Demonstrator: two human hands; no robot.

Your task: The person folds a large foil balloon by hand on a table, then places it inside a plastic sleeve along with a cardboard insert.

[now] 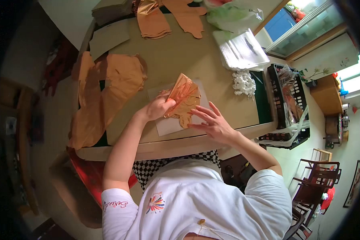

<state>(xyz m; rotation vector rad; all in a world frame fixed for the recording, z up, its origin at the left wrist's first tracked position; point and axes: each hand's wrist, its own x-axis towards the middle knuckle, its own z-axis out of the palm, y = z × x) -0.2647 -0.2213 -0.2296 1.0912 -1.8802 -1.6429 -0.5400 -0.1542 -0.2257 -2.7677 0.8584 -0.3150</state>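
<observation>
A folded rose-gold foil balloon (191, 105) is held up over a white sheet (164, 127) near the table's front edge. My left hand (159, 107) is closed on its left side, thumb on top. To the right, my right hand (213, 122) has its fingers spread, the fingertips right at the balloon's lower right edge. The balloon's upper part forms a creased, shiny fold, and a narrow rounded end hangs toward me. My left hand's fingers are partly hidden behind the foil.
Flat rose-gold foil pieces (120, 76) lie at left, with more foil (190, 20) at the back. Clear plastic bags (244, 52) and a white pile of small items (244, 84) are at right. A black crate (280, 96) stands beyond the table's right edge.
</observation>
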